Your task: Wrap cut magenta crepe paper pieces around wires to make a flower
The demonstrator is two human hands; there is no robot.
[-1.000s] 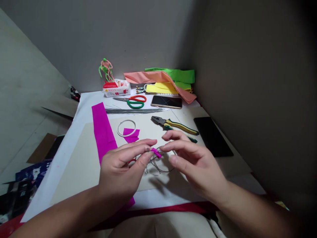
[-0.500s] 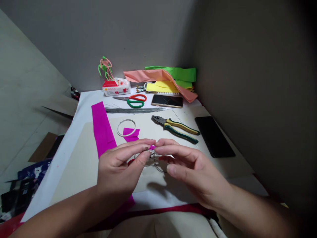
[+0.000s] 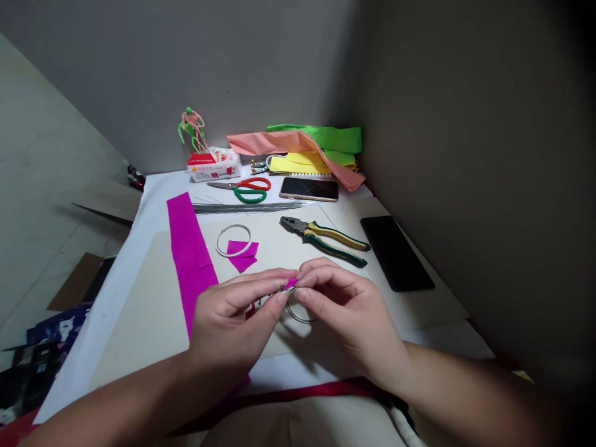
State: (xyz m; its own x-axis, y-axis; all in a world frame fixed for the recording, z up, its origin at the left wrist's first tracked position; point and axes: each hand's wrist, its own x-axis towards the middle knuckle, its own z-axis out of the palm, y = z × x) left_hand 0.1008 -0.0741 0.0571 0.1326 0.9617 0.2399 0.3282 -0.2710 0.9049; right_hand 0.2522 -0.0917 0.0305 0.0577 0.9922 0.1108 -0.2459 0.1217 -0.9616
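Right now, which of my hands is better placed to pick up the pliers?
Probably your right hand: it sits nearly below the pliers, with nothing between them, while your left hand is farther off to the side. Both hands are pinching the small magenta paper piece, though.

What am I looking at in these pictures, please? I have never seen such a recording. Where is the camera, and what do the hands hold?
One camera is worn on a person's head, so you see what that person sees, looking down. There is no machine. The left hand and right hand pinch a small magenta paper scrap beside a thin wire loop. On the work surface lie pliers, scissors, a phone, a long magenta paper strip and a wire ring.
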